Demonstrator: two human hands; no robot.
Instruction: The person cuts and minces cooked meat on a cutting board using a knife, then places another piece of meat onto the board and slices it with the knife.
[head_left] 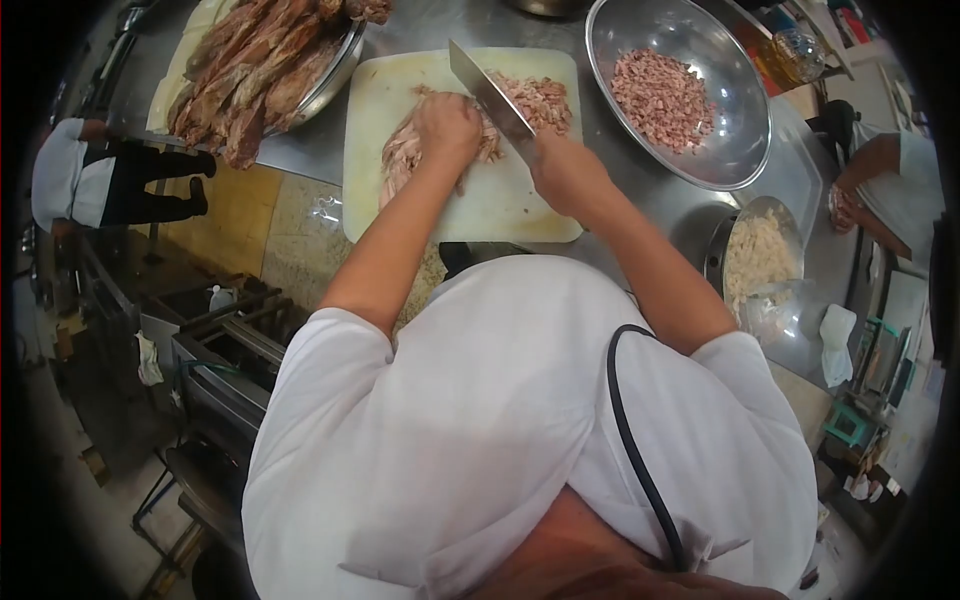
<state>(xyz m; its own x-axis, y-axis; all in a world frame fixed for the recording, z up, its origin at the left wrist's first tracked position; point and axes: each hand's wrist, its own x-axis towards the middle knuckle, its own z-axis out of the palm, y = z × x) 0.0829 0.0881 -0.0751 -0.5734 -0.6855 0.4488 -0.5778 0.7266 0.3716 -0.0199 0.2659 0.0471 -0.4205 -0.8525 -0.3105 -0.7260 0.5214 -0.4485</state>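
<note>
My right hand (563, 172) is closed round the handle of a wide-bladed knife (492, 100), whose blade slants up and left over the cutting board (500, 210). Pressed down on a pile of sliced meat (402, 160) is my left hand (447, 125), its fingers bent and close together, just left of the blade. Chopped meat (540, 100) lies beyond the blade, at the board's upper right. The blade hides part of the meat, and my left fingertips are hard to make out.
A bowl heaped with large meat pieces (250, 70) stands at upper left. A steel bowl of diced meat (665, 100) is at upper right, with a container of pale shredded food (762, 255) below it. Other people (120, 185) stand at both sides.
</note>
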